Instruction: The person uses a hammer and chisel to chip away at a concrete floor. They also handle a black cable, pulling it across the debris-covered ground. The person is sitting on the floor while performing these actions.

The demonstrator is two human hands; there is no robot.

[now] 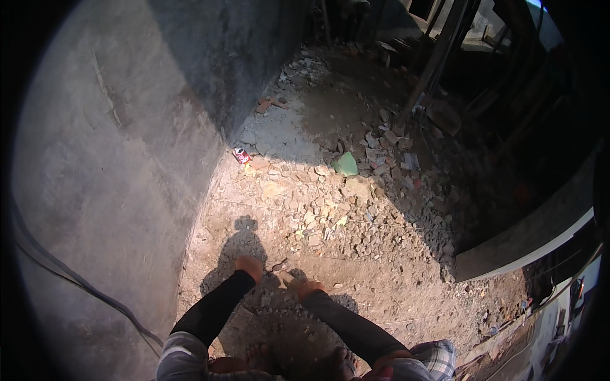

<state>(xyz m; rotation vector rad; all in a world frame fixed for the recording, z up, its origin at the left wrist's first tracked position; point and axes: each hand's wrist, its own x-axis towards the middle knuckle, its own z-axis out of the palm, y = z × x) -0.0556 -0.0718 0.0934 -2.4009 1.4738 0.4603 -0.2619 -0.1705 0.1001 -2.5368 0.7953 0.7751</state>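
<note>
My left hand is held low over the sunlit dirt, curled into what looks like a fist, its fingers mostly hidden. To its right, my right hand also looks closed, and a pale, narrow piece points from it toward the left hand. What that piece is, I cannot make out. A thin, dark, bent strip shows in the gap between both hands. Dark sleeves cover both forearms.
A grey plastered wall rises on the left, with dark cables along it. A taut string crosses the rubble. Beyond lie a red can and a green piece. A curved pale-edged slab stands right.
</note>
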